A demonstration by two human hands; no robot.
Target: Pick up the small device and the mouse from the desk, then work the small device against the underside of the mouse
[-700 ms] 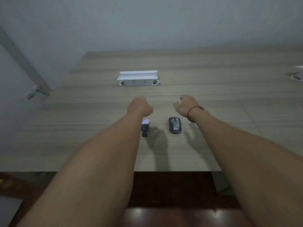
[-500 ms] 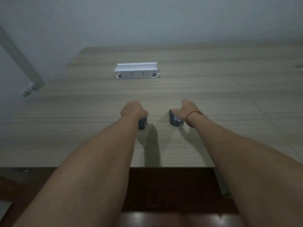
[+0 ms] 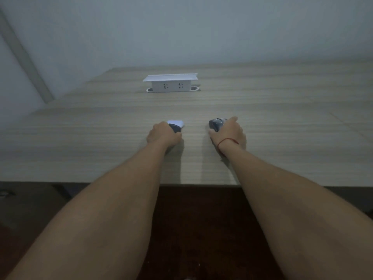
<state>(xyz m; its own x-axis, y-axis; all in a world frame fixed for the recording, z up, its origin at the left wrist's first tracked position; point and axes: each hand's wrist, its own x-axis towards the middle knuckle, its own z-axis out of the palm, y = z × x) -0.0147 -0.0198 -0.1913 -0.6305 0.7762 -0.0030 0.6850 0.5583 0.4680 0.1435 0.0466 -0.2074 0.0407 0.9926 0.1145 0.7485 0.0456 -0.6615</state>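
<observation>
My left hand (image 3: 163,134) is down on the desk (image 3: 282,138), a little left of the middle and closer to the near edge than the far one. Its fingers are curled tight around a small gadget (image 3: 176,126), dark where I grip it, with a white end poking out past my knuckles toward the far edge. What exactly it is, I can't tell; most of it is hidden in my fist.

Just to the right, across a strip of bare wood, my right hand (image 3: 229,132) sits on the dark computer mouse (image 3: 217,123). The thumb hooks round its left side, the fingers wrap over the top and right, so it's gripped, not just touched. The front of the mouse peeks out toward the far edge. A red string (image 3: 227,142) circles that wrist.

Both things lie side by side, near each other but apart, at about the same depth on the desk.

Farther back, well apart from both hands and toward the far edge, a white socket box (image 3: 170,83) stands up out of the desk with its flat lid raised, two outlets facing me.

Beyond the far edge there's a pale wall (image 3: 201,27).
</observation>
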